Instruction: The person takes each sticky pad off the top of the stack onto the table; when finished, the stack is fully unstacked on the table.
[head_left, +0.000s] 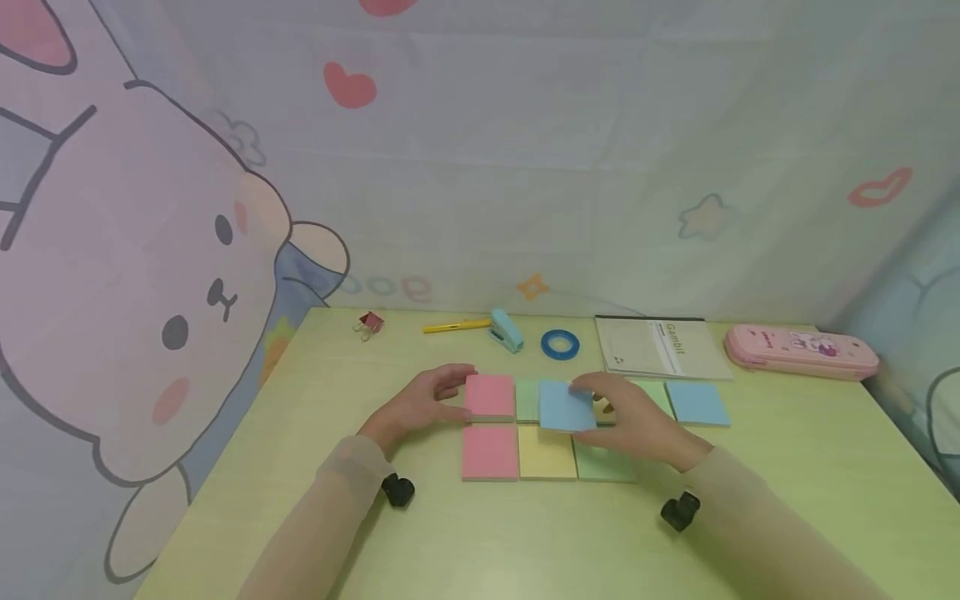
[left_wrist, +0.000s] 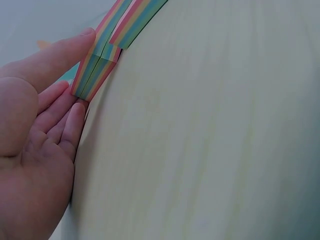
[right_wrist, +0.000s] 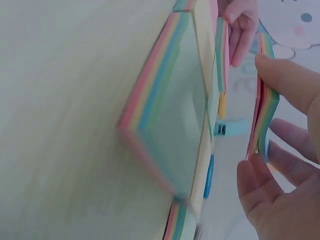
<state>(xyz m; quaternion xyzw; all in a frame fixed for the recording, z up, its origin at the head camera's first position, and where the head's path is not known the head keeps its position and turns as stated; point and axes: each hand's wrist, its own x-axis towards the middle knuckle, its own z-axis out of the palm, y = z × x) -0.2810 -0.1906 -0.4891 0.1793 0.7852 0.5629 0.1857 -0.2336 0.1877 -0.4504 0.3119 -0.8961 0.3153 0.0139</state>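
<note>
My right hand (head_left: 633,417) pinches a blue-topped sticky note pad (head_left: 566,407) by its edges, lifted over the rows; in the right wrist view the held pad (right_wrist: 262,97) shows striped layers. At the back row's left end, my left hand (head_left: 420,404) grips a pink sticky note pad (head_left: 489,396), thumb at its front corner and fingers behind. Striped edges show two layers there in the left wrist view. The front row has another pink pad (head_left: 490,452), a yellow pad (head_left: 547,453) and a green pad (head_left: 600,467). The raised pad and right hand partly hide the back row.
A blue pad (head_left: 697,403) ends the back row at right. Behind stand a binder clip (head_left: 371,322), yellow pen (head_left: 453,327), light-blue stapler (head_left: 506,330), blue tape roll (head_left: 560,344), notebook (head_left: 663,350) and pink pencil case (head_left: 801,352). A printed curtain (head_left: 487,167) hangs behind the table.
</note>
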